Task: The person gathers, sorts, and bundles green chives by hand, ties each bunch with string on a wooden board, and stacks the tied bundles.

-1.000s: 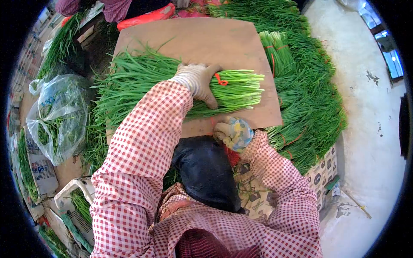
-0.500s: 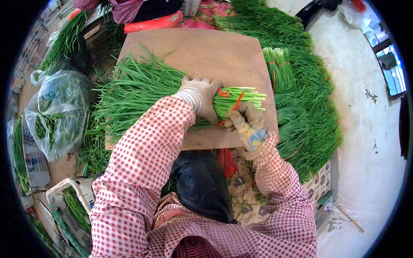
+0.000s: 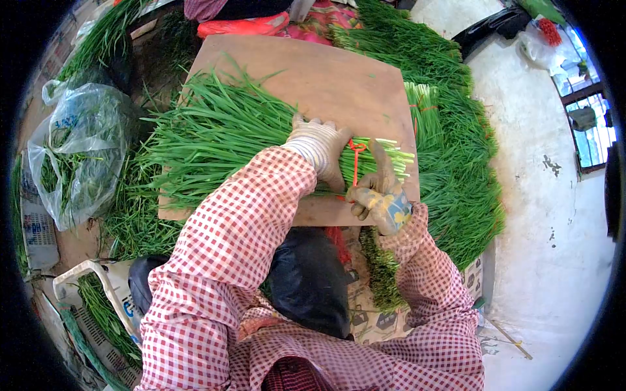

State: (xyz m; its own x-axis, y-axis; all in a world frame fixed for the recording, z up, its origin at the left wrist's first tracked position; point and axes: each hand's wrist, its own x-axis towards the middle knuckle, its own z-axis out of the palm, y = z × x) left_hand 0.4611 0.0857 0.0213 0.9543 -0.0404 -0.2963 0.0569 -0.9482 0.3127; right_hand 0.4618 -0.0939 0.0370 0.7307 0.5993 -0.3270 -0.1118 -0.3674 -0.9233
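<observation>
A bunch of garlic chives (image 3: 222, 133) lies across a brown board (image 3: 326, 72), leaves to the left and pale cut ends to the right. My left hand (image 3: 319, 148), in a pale striped glove, is clasped over the stalks and presses them on the board. A red tie (image 3: 356, 156) loops over the bunch just right of that hand. My right hand (image 3: 381, 192), in a dirty patterned glove, is at the near side of the cut ends. Its index finger points up along the stalks, while the other fingers are curled at the tie's lower end.
Tied bunches of chives (image 3: 456, 156) are heaped right of the board. A clear plastic bag (image 3: 85, 150) with greens stands at the left, above a white crate (image 3: 104, 277). More red ties (image 3: 338, 244) hang below the board. Another person's sleeve (image 3: 203, 8) shows at the top.
The view has shifted slightly. My right index finger has straightened upward, and the red tie now forms a loop on top of the stalks. My left hand keeps its hold.
</observation>
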